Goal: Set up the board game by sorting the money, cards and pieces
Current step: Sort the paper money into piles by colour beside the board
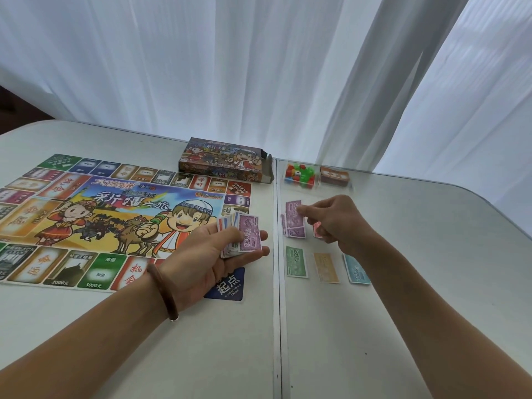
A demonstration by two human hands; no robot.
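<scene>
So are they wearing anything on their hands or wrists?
No sleeves and no gloves show. The left hand has a smooth, round, dark brown bracelet on its wrist, with a tiny silvery bit on it. The right hand and its wrist wear nothing. No rings show.

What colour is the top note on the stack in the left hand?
Purple, printed 5000: the top note of the stack in the left hand. Head view.

White table (403,312), seam down middle. White curtain (230,67) hanging behind far edge. Brown bracelet (164,292) over table's left half.
</scene>
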